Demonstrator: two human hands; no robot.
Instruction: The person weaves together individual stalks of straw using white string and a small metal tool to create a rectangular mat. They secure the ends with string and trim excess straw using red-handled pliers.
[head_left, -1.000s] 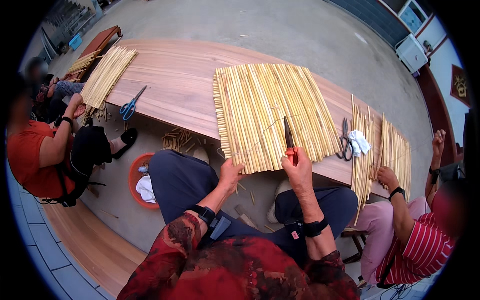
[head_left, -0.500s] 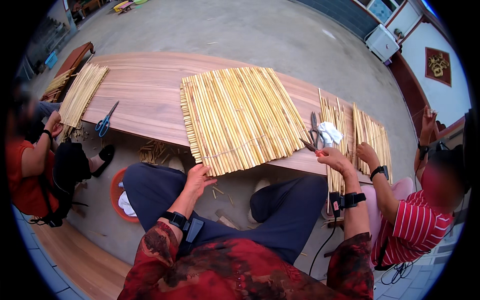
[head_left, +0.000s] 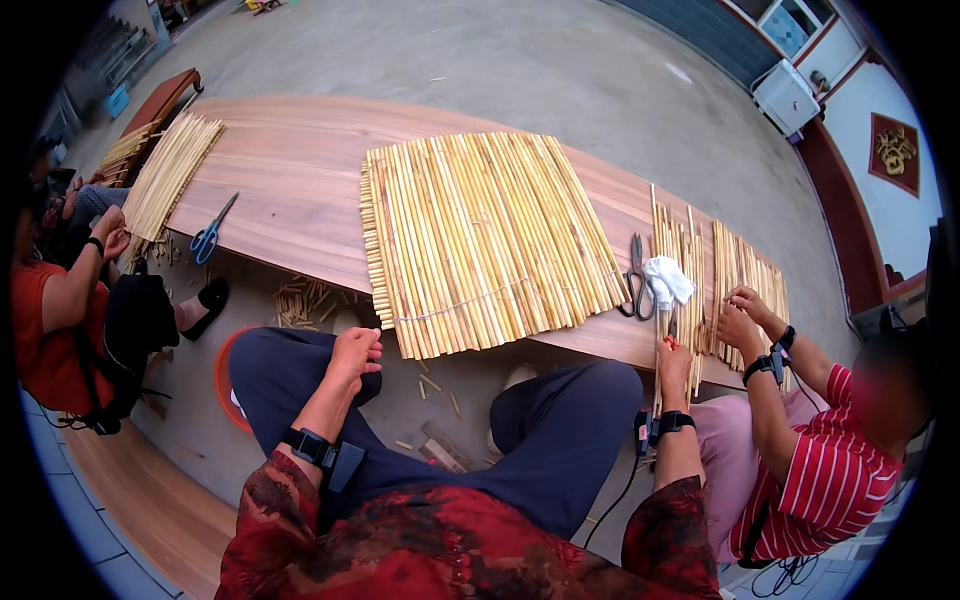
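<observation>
A mat of straw-coloured sticks [head_left: 490, 240], bound with a thin tie line near its front edge, lies on the long wooden table. Beside its near left corner, my left hand [head_left: 355, 354] is drawn back with curled fingers; whether anything is in them is hidden. My right hand [head_left: 675, 366] grips red-handled pliers [head_left: 672, 328], their tips pointing away from me over loose sticks [head_left: 692, 245] at the table's right. Near that hand lie dark scissors [head_left: 636, 280] and a crumpled white cloth [head_left: 668, 281].
A co-worker's hands [head_left: 738, 315] work at another row of sticks [head_left: 745, 260] on the right. Another person's hand [head_left: 113, 235] is at a stick bundle [head_left: 172, 175] on the left, near blue scissors [head_left: 212, 230]. An orange basin [head_left: 226, 378] and stick offcuts [head_left: 300, 298] are on the floor.
My left hand has come off the mat's near corner and moved left. My right hand has swung right and toward me with the pliers, from the mat's edge to the loose sticks.
</observation>
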